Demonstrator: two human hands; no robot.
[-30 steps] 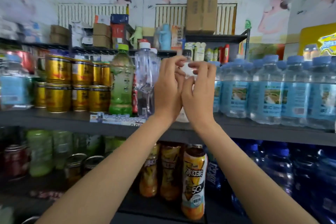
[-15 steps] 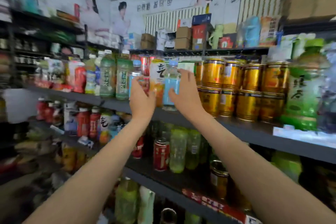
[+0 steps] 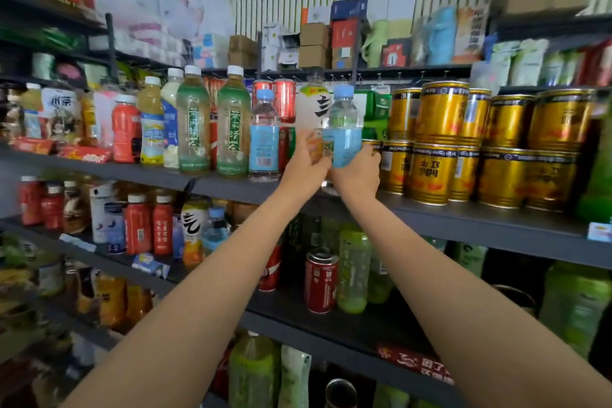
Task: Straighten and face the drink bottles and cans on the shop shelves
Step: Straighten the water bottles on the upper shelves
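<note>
A small water bottle (image 3: pixel 342 129) with a blue cap and blue label stands on the upper dark shelf (image 3: pixel 463 219). My right hand (image 3: pixel 357 172) is wrapped around its lower part. Just left of it, my left hand (image 3: pixel 303 166) grips the base of a white and orange bottle (image 3: pixel 313 109) with black brush lettering. A second blue-label water bottle (image 3: pixel 264 139) stands free to the left. Two tall green tea bottles (image 3: pixel 212 126) come further left. Stacked gold cans (image 3: pixel 440 142) stand right of my hands.
Red cans (image 3: pixel 284 99) stand behind the held bottles. The shelf below carries red bottles (image 3: pixel 137 225), a red can (image 3: pixel 320 281) and green bottles (image 3: pixel 352 272). Boxes (image 3: pixel 313 46) fill the top shelf. A large green bottle (image 3: pixel 599 175) is at the right edge.
Over the last second my view swung left from the big water bottles to the mixed drinks. Both hands moved to this section; my left hand has now closed on the white and orange bottle.
</note>
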